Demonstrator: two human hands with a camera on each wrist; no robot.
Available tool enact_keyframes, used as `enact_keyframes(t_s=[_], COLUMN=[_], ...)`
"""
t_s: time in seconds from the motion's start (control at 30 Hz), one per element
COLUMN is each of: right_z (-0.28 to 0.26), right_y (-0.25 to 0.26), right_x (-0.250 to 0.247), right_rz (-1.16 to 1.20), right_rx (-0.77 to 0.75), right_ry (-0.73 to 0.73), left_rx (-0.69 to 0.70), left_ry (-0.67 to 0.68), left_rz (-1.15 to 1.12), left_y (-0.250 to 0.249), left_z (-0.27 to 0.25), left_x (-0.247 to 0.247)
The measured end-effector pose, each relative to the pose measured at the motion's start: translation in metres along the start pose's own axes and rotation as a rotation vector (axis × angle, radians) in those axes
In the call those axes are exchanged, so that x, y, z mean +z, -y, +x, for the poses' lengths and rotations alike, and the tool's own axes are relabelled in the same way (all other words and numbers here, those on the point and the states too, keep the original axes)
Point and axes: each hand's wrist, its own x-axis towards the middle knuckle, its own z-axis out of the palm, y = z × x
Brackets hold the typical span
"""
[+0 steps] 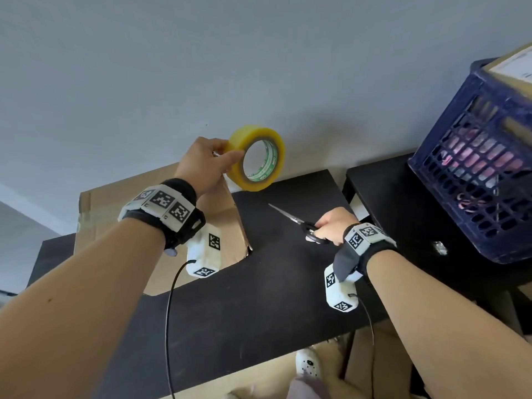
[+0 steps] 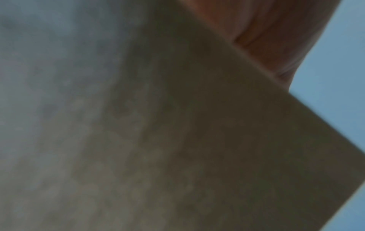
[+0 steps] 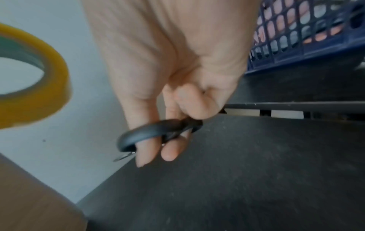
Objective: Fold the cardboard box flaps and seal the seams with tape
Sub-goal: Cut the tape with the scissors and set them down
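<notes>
My left hand (image 1: 207, 159) holds up a yellow roll of tape (image 1: 256, 158) above the far right corner of the brown cardboard box (image 1: 121, 203), thumb and fingers pinching its rim. The roll (image 3: 33, 84) also shows at the left of the right wrist view. The box lies on the black table (image 1: 259, 298), with a strip of tape across its left part. The left wrist view is filled by blurred cardboard (image 2: 177, 140). My right hand (image 1: 331, 226) grips black-handled scissors (image 1: 299, 223) with fingers through the handle loop (image 3: 150, 132); the blades look together and point left toward the box.
A dark blue plastic crate (image 1: 472, 168) with mixed contents sits on a second black table (image 1: 403, 211) at the right, a cardboard box (image 1: 515, 61) on top of it. A grey wall (image 1: 201, 67) stands behind. Cables hang from both wrist cameras.
</notes>
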Motion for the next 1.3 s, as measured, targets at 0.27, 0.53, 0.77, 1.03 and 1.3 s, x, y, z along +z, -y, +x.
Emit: enact_keyframes(t_s=[0.27, 0.53, 0.77, 1.03, 1.3], right_z=[-0.041, -0.069, -0.079, -0.083, -0.08], right_y=[0.022, 0.044, 0.061, 0.064, 0.075], right_x=[-0.02, -0.015, -0.016, -0.022, -0.023], right_rz=[0.035, 0.233, 0.261, 0.271, 0.225], right_rx=[-0.026, -0.093, -0.09, -0.095, -0.118], right_ry=[0.28, 0.345, 0.368, 0.377, 0.384], left_rx=[0.009, 0.016, 0.017, -0.011, -0.018], left_ry=[0.048, 0.062, 0.059, 0.056, 0.052], left_rz=[0.003, 0.004, 0.03, -0.01, 0.015], left_y=[0.003, 0.006, 0.005, 0.004, -0.004], left_z=[0.008, 0.008, 0.009, 0.007, 0.006], left_x=[-0.004, -0.003, -0.005, -0.005, -0.006])
